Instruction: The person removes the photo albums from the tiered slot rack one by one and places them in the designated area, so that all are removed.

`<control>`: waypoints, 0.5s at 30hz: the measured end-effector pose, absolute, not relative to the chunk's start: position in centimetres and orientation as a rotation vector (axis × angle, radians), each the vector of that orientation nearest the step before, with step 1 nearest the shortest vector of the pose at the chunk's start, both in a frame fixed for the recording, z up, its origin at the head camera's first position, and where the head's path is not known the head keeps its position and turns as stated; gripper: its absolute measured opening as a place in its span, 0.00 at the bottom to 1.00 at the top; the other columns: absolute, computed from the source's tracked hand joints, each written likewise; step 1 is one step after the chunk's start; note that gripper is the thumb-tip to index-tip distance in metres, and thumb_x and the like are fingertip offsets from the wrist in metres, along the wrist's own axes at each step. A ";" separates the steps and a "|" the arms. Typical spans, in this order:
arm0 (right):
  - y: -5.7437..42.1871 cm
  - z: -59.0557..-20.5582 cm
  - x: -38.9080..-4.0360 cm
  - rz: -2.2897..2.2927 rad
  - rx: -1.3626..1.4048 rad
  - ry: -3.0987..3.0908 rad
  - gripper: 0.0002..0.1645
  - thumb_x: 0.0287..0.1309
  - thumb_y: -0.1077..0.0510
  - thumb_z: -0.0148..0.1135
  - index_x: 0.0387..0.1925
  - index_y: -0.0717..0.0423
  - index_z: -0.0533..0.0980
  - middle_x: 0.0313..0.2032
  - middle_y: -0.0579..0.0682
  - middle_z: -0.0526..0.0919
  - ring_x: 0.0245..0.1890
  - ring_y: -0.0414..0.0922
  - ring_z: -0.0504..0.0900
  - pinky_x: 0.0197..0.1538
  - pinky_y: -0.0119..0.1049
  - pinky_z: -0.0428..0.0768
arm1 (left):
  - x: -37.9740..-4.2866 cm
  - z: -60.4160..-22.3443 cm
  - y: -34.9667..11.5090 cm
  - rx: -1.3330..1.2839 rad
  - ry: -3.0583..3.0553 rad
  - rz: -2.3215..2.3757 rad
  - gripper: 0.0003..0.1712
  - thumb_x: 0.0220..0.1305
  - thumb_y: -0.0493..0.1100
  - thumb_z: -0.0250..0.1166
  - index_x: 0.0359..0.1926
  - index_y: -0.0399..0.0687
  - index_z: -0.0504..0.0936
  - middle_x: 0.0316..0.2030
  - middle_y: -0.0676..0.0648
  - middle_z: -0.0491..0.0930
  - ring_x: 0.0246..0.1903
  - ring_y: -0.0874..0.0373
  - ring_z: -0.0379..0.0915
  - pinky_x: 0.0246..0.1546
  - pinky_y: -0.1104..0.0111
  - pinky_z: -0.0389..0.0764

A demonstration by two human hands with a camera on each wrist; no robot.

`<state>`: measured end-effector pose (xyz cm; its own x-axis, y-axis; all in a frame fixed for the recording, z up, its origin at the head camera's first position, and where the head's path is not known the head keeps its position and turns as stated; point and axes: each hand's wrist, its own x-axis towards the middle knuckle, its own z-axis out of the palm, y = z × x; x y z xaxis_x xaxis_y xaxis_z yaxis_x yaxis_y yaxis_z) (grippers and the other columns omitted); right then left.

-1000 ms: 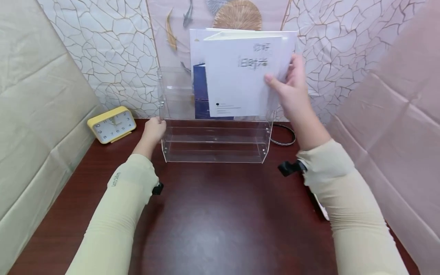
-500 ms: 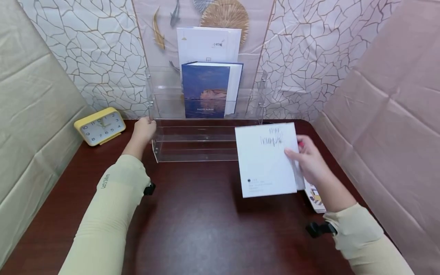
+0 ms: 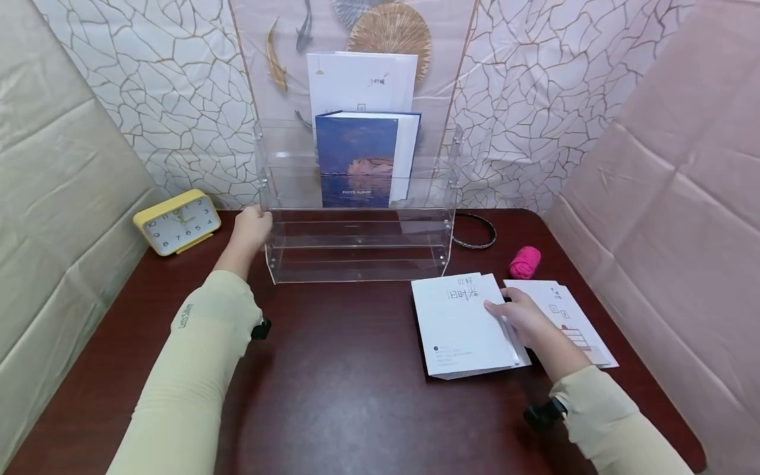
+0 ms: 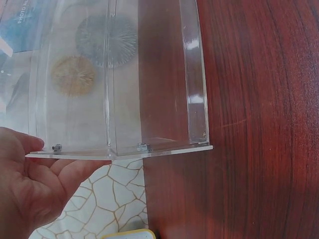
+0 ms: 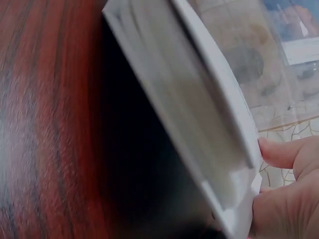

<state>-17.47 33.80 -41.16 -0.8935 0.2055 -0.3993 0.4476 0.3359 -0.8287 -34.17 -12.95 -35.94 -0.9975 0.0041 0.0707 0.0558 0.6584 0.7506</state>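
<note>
My right hand [image 3: 525, 318] holds a white photo album [image 3: 464, 330] by its right edge, thumb on the cover and fingers beneath. In the right wrist view the album's page block [image 5: 184, 99] shows as a thick tilted stack, a dark shadow under it; whether it touches the table cannot be told. My left hand [image 3: 252, 227] grips the left side panel of a clear acrylic rack [image 3: 359, 272]. In the left wrist view the thumb lies inside that panel [image 4: 124, 153], fingers outside. A blue photo album [image 3: 356, 158] stands in the rack, before a taller white album [image 3: 359, 79].
Another white album [image 3: 584, 330] lies flat on the table at right. Behind it sit a pink yarn ball [image 3: 525, 262] and a dark braided loop [image 3: 475, 245]. A yellow clock [image 3: 178, 221] stands at left. Fabric walls [image 3: 641, 165] enclose the table.
The white album has come down and rightward from the rack to just over the table in my right hand, uncovering the blue album. My left hand stays on the rack.
</note>
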 end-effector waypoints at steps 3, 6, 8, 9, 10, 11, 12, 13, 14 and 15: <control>34.1 -41.5 -17.5 -1.526 0.598 2.429 0.41 0.65 0.56 0.54 0.68 0.72 0.46 0.66 0.70 0.51 0.63 0.58 0.55 0.62 0.49 0.59 | -34.1 -36.0 -13.0 -0.046 -2.790 -1.273 0.21 0.70 0.42 0.39 0.44 0.28 0.73 0.48 0.29 0.73 0.47 0.40 0.70 0.46 0.53 0.73; 34.2 -41.7 -17.5 -1.458 0.621 2.487 0.42 0.65 0.54 0.54 0.68 0.73 0.47 0.66 0.70 0.51 0.64 0.59 0.54 0.64 0.51 0.57 | -34.0 -35.9 -13.0 -0.046 -2.786 -1.279 0.22 0.70 0.42 0.39 0.44 0.28 0.73 0.47 0.29 0.73 0.46 0.39 0.71 0.46 0.53 0.74; 34.2 -41.9 -17.5 -1.394 0.628 2.535 0.42 0.65 0.52 0.54 0.68 0.72 0.48 0.66 0.70 0.53 0.65 0.59 0.55 0.64 0.51 0.56 | -34.0 -35.9 -13.0 -0.052 -2.798 -1.280 0.22 0.70 0.42 0.38 0.47 0.28 0.72 0.49 0.29 0.72 0.46 0.39 0.70 0.46 0.53 0.73; 34.2 -42.0 -17.4 -1.348 0.620 2.568 0.42 0.65 0.51 0.54 0.67 0.72 0.49 0.66 0.70 0.53 0.65 0.60 0.55 0.64 0.52 0.56 | -34.0 -35.9 -13.0 -0.052 -2.804 -1.280 0.22 0.70 0.42 0.38 0.47 0.28 0.72 0.49 0.29 0.72 0.47 0.39 0.70 0.46 0.53 0.73; 34.1 -42.1 -17.4 -1.295 0.611 2.603 0.42 0.65 0.50 0.53 0.67 0.72 0.49 0.65 0.70 0.54 0.66 0.60 0.54 0.64 0.53 0.55 | -34.0 -35.9 -13.0 -0.051 -2.809 -1.284 0.23 0.71 0.42 0.38 0.48 0.28 0.72 0.49 0.29 0.72 0.47 0.39 0.70 0.46 0.52 0.73; 34.1 -42.2 -17.3 -1.245 0.591 2.640 0.42 0.65 0.50 0.53 0.67 0.73 0.50 0.65 0.70 0.55 0.66 0.61 0.54 0.64 0.53 0.55 | -34.0 -35.9 -13.0 -0.049 -2.813 -1.288 0.23 0.71 0.43 0.38 0.48 0.28 0.72 0.50 0.29 0.72 0.47 0.39 0.70 0.46 0.52 0.73; 34.0 -42.4 -17.3 -1.196 0.567 2.680 0.41 0.65 0.50 0.52 0.67 0.73 0.51 0.65 0.71 0.55 0.66 0.62 0.54 0.64 0.54 0.55 | -34.0 -35.9 -13.0 -0.048 -2.814 -1.291 0.23 0.71 0.43 0.38 0.49 0.28 0.72 0.50 0.29 0.72 0.47 0.39 0.70 0.46 0.52 0.73; 34.0 -42.6 -17.2 -1.145 0.540 2.723 0.40 0.66 0.50 0.52 0.66 0.74 0.51 0.65 0.71 0.55 0.66 0.62 0.53 0.64 0.54 0.54 | -34.0 -35.9 -13.0 -0.047 -2.814 -1.288 0.23 0.70 0.42 0.38 0.48 0.28 0.72 0.50 0.29 0.72 0.48 0.40 0.69 0.47 0.52 0.72; 33.9 -42.8 -17.2 -1.097 0.521 2.761 0.40 0.66 0.50 0.51 0.66 0.74 0.51 0.64 0.71 0.56 0.66 0.63 0.52 0.64 0.55 0.54 | -34.1 -35.9 -13.0 -0.045 -2.812 -1.294 0.23 0.70 0.42 0.38 0.49 0.28 0.72 0.51 0.29 0.72 0.49 0.40 0.69 0.48 0.52 0.72; 33.9 -43.1 -17.2 -1.068 0.514 2.783 0.39 0.67 0.50 0.50 0.66 0.74 0.51 0.65 0.71 0.56 0.66 0.63 0.51 0.64 0.55 0.53 | -34.1 -36.0 -12.9 -0.044 -2.813 -1.299 0.23 0.70 0.42 0.38 0.49 0.28 0.72 0.51 0.29 0.72 0.49 0.40 0.69 0.48 0.52 0.72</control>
